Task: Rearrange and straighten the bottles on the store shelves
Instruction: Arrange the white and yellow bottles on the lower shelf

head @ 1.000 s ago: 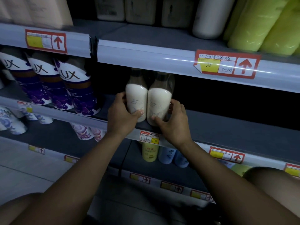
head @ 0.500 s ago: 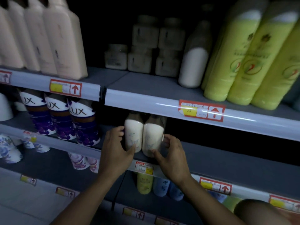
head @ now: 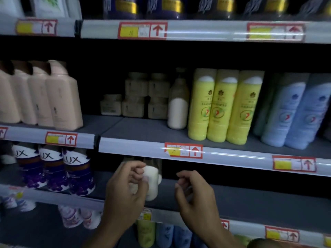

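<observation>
Two white milky bottles (head: pixel 152 183) stand side by side on the grey middle shelf (head: pixel 250 203), under the shelf rail. My left hand (head: pixel 125 194) is in front of the left bottle and hides most of it. Its fingers are curled, and motion blur hides whether they grip the bottle. My right hand (head: pixel 195 197) hovers to the right of the pair, clear of the bottles, fingers loosely curled and holding nothing.
Purple LUX bottles (head: pixel 75 174) stand to the left on the same shelf. The shelf above carries pink bottles (head: pixel 59 97), small jars (head: pixel 136 97), one white bottle (head: pixel 178 108), yellow bottles (head: pixel 218 108) and blue bottles (head: pixel 293 111). More bottles fill the shelf below.
My right hand has come off the right white bottle and moved to the right. My left hand's fingers have curled. The view has tilted upward, showing higher shelves.
</observation>
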`<state>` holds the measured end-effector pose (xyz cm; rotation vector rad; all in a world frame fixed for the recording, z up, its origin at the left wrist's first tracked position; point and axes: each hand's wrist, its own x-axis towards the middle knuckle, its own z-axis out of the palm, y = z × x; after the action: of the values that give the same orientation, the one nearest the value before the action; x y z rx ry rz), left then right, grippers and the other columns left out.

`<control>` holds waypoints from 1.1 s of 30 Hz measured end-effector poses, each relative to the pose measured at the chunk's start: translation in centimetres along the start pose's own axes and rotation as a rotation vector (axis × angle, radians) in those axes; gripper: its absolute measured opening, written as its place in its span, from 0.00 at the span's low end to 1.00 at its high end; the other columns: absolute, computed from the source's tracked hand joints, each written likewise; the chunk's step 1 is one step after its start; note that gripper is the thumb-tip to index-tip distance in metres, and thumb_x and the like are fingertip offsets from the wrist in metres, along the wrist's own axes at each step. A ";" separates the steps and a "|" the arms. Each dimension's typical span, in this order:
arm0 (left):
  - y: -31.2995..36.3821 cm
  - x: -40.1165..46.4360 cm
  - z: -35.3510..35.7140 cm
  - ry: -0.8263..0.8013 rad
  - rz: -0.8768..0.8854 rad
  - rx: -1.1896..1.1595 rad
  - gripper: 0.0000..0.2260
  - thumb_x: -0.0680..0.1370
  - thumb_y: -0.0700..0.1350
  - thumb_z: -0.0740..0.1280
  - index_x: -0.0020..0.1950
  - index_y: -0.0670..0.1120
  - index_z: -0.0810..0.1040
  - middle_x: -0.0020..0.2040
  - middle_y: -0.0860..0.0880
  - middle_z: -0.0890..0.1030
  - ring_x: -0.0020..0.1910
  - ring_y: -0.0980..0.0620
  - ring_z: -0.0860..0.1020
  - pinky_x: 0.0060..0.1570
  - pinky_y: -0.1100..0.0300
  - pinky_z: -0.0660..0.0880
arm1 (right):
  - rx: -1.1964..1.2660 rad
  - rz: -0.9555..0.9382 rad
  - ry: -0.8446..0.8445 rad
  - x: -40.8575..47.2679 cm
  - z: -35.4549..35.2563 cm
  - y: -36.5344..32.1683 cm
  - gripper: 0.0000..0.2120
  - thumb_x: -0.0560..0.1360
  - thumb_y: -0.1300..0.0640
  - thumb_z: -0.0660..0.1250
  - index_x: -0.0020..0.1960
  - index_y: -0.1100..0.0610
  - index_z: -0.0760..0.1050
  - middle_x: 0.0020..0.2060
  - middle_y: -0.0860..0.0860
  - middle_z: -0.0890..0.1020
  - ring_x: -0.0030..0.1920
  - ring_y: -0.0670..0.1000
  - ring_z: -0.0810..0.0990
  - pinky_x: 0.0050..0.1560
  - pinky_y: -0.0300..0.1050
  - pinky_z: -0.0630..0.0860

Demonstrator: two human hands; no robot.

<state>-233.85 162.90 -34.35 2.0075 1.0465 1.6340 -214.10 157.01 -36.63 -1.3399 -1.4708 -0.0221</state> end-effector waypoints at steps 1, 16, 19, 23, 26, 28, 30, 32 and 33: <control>1.2 0.7 0.2 0.009 0.033 -0.012 0.13 0.75 0.40 0.73 0.55 0.55 0.80 0.47 0.58 0.80 0.46 0.53 0.81 0.43 0.61 0.78 | -0.002 -0.041 0.036 0.4 -0.9 -0.9 0.09 0.78 0.50 0.68 0.58 0.45 0.77 0.45 0.40 0.78 0.44 0.45 0.81 0.44 0.38 0.77; 6.7 12.8 4.8 -0.099 -0.012 0.080 0.16 0.78 0.41 0.75 0.64 0.48 0.76 0.57 0.49 0.79 0.51 0.55 0.79 0.50 0.65 0.78 | -0.181 -0.011 0.136 9.3 -6.5 -3.9 0.24 0.79 0.54 0.70 0.73 0.54 0.70 0.64 0.48 0.76 0.63 0.49 0.77 0.62 0.45 0.76; 6.1 14.5 5.9 -0.147 -0.052 0.114 0.20 0.78 0.42 0.75 0.67 0.46 0.75 0.60 0.48 0.78 0.55 0.53 0.78 0.52 0.64 0.77 | -0.209 0.060 0.152 10.5 -6.3 -3.6 0.29 0.80 0.53 0.70 0.78 0.56 0.67 0.67 0.50 0.75 0.67 0.51 0.75 0.65 0.45 0.73; 4.9 16.8 7.4 -0.187 -0.101 0.162 0.26 0.78 0.46 0.76 0.73 0.45 0.72 0.66 0.46 0.77 0.61 0.51 0.78 0.57 0.58 0.74 | -0.239 0.117 0.188 11.7 -5.7 -3.5 0.33 0.80 0.49 0.68 0.81 0.56 0.63 0.72 0.50 0.74 0.71 0.52 0.73 0.68 0.45 0.70; 4.5 18.6 8.5 -0.217 -0.143 0.151 0.32 0.76 0.49 0.77 0.76 0.45 0.69 0.71 0.46 0.76 0.65 0.48 0.77 0.63 0.54 0.76 | -0.263 0.143 0.211 12.1 -5.2 -3.6 0.35 0.80 0.47 0.68 0.82 0.55 0.60 0.72 0.51 0.73 0.71 0.53 0.72 0.66 0.47 0.71; 4.3 19.8 9.2 -0.221 -0.155 0.145 0.33 0.74 0.51 0.79 0.75 0.45 0.69 0.70 0.46 0.77 0.65 0.48 0.77 0.65 0.50 0.76 | -0.284 0.145 0.231 12.4 -4.6 -3.5 0.36 0.79 0.47 0.69 0.82 0.55 0.59 0.70 0.52 0.71 0.70 0.54 0.71 0.67 0.47 0.70; 4.1 20.9 9.7 -0.234 -0.170 0.149 0.33 0.71 0.55 0.80 0.70 0.47 0.70 0.67 0.46 0.78 0.64 0.47 0.77 0.64 0.48 0.77 | -0.303 0.162 0.254 12.6 -4.0 -3.3 0.38 0.79 0.47 0.70 0.82 0.56 0.59 0.68 0.53 0.70 0.69 0.55 0.70 0.66 0.46 0.70; 3.8 21.6 10.3 -0.247 -0.185 0.136 0.33 0.67 0.59 0.81 0.64 0.47 0.71 0.64 0.47 0.79 0.62 0.45 0.78 0.63 0.46 0.78 | -0.304 0.177 0.268 12.7 -3.4 -3.1 0.39 0.78 0.47 0.71 0.83 0.57 0.58 0.66 0.53 0.68 0.69 0.54 0.69 0.65 0.45 0.70; 3.8 21.8 10.6 -0.255 -0.194 0.131 0.32 0.67 0.59 0.81 0.62 0.47 0.71 0.63 0.47 0.80 0.62 0.45 0.79 0.62 0.46 0.78 | -0.305 0.180 0.270 12.8 -3.1 -3.1 0.39 0.78 0.47 0.71 0.83 0.57 0.58 0.65 0.52 0.67 0.69 0.54 0.68 0.64 0.45 0.69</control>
<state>-221.27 178.02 -19.67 2.0554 1.2326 1.2039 -211.23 162.77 -24.72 -1.6412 -1.1456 -0.3106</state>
